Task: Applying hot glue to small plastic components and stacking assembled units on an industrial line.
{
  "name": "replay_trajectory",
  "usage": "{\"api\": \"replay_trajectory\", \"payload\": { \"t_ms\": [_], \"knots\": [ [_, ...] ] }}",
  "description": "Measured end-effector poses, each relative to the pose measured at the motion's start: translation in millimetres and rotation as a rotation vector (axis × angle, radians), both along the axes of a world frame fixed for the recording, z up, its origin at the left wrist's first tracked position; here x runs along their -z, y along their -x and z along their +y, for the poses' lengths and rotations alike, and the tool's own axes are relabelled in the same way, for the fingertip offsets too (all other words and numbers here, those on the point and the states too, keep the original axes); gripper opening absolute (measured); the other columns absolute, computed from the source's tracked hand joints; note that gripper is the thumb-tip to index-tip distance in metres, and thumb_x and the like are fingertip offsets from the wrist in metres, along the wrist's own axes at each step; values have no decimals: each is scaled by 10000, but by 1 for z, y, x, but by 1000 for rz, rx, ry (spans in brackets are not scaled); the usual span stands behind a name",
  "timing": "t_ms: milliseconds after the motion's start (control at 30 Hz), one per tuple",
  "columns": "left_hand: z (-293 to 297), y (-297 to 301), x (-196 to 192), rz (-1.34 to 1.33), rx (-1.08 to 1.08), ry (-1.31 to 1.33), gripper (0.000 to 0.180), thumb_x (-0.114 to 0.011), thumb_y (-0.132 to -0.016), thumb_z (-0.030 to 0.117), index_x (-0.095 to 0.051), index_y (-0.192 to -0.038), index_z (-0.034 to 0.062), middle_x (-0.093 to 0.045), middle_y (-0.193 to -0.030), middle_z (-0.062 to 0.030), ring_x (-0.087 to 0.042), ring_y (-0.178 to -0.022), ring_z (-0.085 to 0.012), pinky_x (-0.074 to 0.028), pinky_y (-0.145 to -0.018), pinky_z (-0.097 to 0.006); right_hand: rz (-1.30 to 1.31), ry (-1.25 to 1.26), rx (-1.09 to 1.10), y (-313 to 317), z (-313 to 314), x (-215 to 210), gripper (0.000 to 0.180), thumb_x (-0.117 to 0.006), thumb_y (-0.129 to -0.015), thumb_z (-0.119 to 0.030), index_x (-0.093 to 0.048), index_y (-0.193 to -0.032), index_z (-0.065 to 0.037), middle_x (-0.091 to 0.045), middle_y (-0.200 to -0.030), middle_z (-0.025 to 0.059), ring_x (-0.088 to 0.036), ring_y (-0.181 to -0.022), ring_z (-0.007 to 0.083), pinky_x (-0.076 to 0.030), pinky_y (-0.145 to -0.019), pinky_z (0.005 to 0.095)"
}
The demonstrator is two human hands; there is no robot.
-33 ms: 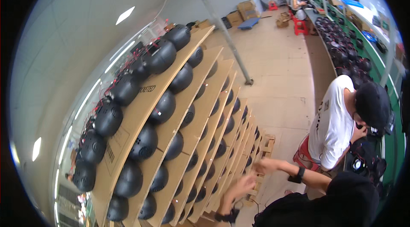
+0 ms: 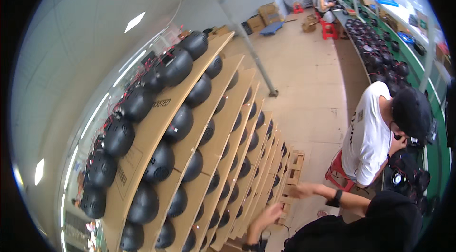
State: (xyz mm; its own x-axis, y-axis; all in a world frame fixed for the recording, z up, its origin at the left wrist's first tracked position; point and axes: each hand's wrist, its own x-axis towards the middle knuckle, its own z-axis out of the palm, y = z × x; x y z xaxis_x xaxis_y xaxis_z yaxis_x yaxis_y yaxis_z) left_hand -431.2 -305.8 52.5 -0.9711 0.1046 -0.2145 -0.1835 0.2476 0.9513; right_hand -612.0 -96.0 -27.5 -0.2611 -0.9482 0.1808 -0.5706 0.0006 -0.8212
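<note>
In the lower middle, my left hand (image 2: 270, 215) is raised beside the stack, its fingers loosely stretched and nothing visible in them. A little farther right, my right hand (image 2: 301, 190) reaches leftward, its fingers too small and blurred to read. Both wrists wear dark bands. Nearest to them is a tall stack of brown cardboard sheets (image 2: 137, 157) with black round housings (image 2: 159, 163) between the layers. More housings with red wires line the top sheet. Neither hand clearly touches the stack.
A wooden pallet (image 2: 295, 164) shows beyond the stack. To the right, a person in a white shirt (image 2: 368, 133) sits on a red stool at a green workbench (image 2: 430, 98) crowded with black housings. A metal pole (image 2: 249, 48) rises from the floor; cartons (image 2: 270, 14) stand behind.
The view has shifted slightly. My left hand sits a little lower beside the stack, and my right hand has moved slightly right and down. The housings stay in place.
</note>
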Motion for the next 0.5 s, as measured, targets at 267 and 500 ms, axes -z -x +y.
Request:
{"api": "replay_trajectory", "payload": {
  "t_ms": [267, 500],
  "knots": [
    [-126, -186, 210, -535, -28, -182, 363, -611, -974, 165, -553, -1295, 5, -678, -1110, -94, -661, -983, -181, -536, -881, -326, -897, -962, 929, -160, 241, 244, 305, -592, -929, -267, -639, -1153, -66, -729, -835, 90, -718, -695, 237, -604, -610, 369],
    [-164, -225, 252, -610, -73, -220, 334, -605, -966, 159, -569, -1257, -2, -680, -1058, -115, -666, -919, -213, -549, -829, -345, -1112, -613, 1525, -345, 240, 118, 304, -529, -929, -219, -634, -1121, -8, -720, -834, 143, -723, -684, 259, -617, -566, 377]
  ]
}}
